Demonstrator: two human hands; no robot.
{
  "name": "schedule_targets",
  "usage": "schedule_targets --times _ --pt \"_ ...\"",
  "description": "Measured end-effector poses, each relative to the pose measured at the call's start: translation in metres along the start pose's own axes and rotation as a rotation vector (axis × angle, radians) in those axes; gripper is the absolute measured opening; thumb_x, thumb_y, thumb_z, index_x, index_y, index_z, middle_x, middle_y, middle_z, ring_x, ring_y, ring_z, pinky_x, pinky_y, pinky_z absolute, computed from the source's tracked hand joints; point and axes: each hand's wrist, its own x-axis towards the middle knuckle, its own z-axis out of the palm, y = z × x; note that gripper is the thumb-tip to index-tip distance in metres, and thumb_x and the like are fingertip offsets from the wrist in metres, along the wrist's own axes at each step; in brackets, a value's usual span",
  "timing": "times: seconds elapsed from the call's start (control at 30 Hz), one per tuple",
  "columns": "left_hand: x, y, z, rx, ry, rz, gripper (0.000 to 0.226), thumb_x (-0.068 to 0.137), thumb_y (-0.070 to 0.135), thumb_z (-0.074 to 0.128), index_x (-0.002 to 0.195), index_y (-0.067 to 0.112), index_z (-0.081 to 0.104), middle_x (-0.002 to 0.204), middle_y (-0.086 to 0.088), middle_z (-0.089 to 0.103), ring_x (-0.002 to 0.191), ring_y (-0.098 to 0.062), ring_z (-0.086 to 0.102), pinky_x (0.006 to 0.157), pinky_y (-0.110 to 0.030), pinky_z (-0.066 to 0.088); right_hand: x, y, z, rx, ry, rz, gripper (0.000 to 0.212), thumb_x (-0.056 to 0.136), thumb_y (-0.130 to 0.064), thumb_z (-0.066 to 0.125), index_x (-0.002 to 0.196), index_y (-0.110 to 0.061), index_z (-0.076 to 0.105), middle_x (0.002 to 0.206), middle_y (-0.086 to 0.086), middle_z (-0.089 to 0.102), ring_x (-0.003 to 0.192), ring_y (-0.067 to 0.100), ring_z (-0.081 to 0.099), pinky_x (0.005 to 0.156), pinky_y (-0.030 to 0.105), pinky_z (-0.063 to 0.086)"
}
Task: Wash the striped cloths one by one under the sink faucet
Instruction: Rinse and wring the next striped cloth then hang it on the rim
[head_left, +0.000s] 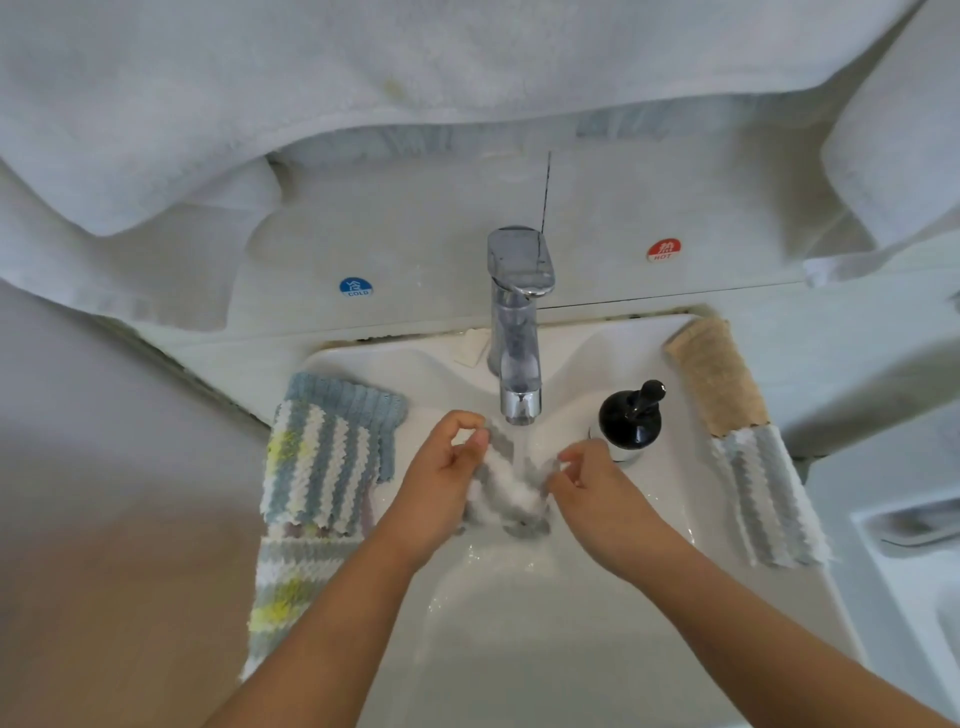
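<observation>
Inside a white ceramic sink basin (545, 649), directly beneath the chrome single-lever faucet (515, 332), a grey-and-white striped cloth (506, 486) hangs stretched under running water — blurred and sodden. The left hand (441, 483) pinches its left end between thumb and fingertips; the right hand (597, 483) pinches the right end likewise. Left of the faucet, blue-white-yellow striped cloths (317, 467) drape over the rim; right of it stand a black pump soap bottle (631, 418) and a beige-and-grey cloth (743, 441).

"COLD" sticker (356, 287), "HOT" sticker (664, 250)
</observation>
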Motion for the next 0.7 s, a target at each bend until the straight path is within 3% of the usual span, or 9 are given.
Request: schedule_targets --times 0.07,0.13,0.2,0.23,0.33,0.47,0.53,0.6,0.7 --pt "0.000 0.007 -0.008 0.040 -0.086 0.032 0.014 0.100 0.038 0.047 0.098 0.030 0.059 0.083 -0.021 0.061 0.069 -0.022 0.050 0.062 -0.036 0.043 0.007 -0.003 0.001 0.161 -0.033 -0.071 0.023 0.102 -0.028 0.042 0.125 -0.026 0.044 0.119 -0.008 0.054 0.098 0.004 0.053 0.064 0.003 0.039" --pt "0.000 0.015 -0.013 0.036 -0.175 0.056 0.016 0.101 0.032 0.047 0.105 0.022 0.059 0.092 -0.022 0.066 0.077 -0.023 0.057 0.072 -0.033 0.047 0.013 -0.007 0.001 0.323 -0.226 -0.125 0.028 0.102 -0.041 0.037 0.122 -0.029 0.052 0.124 -0.014 0.059 0.116 0.003 0.054 0.082 0.002 0.040" --pt "0.000 0.021 -0.014 -0.009 -0.241 0.050 0.019 0.102 0.023 0.046 0.111 0.010 0.057 0.093 -0.022 0.069 0.079 -0.021 0.063 0.074 -0.027 0.050 0.018 -0.006 0.001 0.424 -0.405 -0.111 0.048 0.095 -0.056 0.036 0.118 -0.024 0.064 0.115 -0.007 0.070 0.111 0.010 0.063 0.096 0.020 0.045" --pt "0.001 0.022 -0.014 -0.019 -0.254 0.051 0.019 0.103 0.021 0.046 0.111 0.009 0.057 0.089 -0.020 0.070 0.077 -0.020 0.063 0.071 -0.026 0.050 0.018 -0.005 0.001 0.441 -0.424 -0.098 0.053 0.092 -0.060 0.040 0.112 -0.020 0.068 0.108 -0.002 0.072 0.102 0.014 0.066 0.094 0.029 0.047" --pt "0.004 0.017 -0.016 0.080 -0.236 0.031 0.018 0.101 0.032 0.049 0.106 0.019 0.060 0.080 -0.021 0.059 0.069 -0.022 0.050 0.067 -0.031 0.041 0.021 -0.003 0.003 0.521 -0.289 -0.109 0.049 0.091 -0.052 0.052 0.099 -0.006 0.067 0.086 0.010 0.065 0.080 0.026 0.059 0.079 0.045 0.045" --pt "-0.001 0.011 -0.018 0.194 -0.220 -0.114 0.043 0.095 0.047 0.052 0.093 0.005 0.058 0.070 -0.005 0.054 0.056 -0.014 0.050 0.054 -0.022 0.042 0.023 -0.010 0.006 0.518 -0.114 -0.164 0.033 0.100 -0.035 0.045 0.098 -0.008 0.064 0.085 0.002 0.063 0.081 0.014 0.059 0.078 0.026 0.047" --pt "-0.004 0.006 -0.025 0.209 -0.238 -0.151 0.049 0.090 0.054 0.056 0.078 0.006 0.053 0.067 -0.004 0.049 0.055 -0.014 0.046 0.050 -0.018 0.040 0.027 -0.010 0.007 0.590 -0.087 -0.139 0.031 0.099 -0.039 0.048 0.095 -0.015 0.067 0.089 0.004 0.070 0.085 0.016 0.066 0.083 0.033 0.051" --pt "-0.007 -0.001 -0.034 0.219 -0.215 -0.169 0.041 0.089 0.046 0.061 0.075 0.010 0.050 0.063 -0.001 0.044 0.051 -0.009 0.043 0.045 -0.013 0.035 0.027 -0.012 0.004 0.693 -0.068 -0.074 0.034 0.099 -0.042 0.047 0.098 -0.014 0.067 0.093 0.008 0.072 0.088 0.022 0.069 0.084 0.038 0.052" --pt "-0.007 -0.014 -0.038 0.032 -0.115 -0.162 0.053 0.085 0.043 0.063 0.083 -0.009 0.056 0.071 -0.011 0.049 0.061 -0.013 0.047 0.052 -0.014 0.039 0.026 -0.008 -0.001 0.818 -0.133 -0.002 0.037 0.100 -0.038 0.047 0.106 -0.007 0.067 0.096 0.012 0.073 0.089 0.026 0.070 0.082 0.037 0.053"
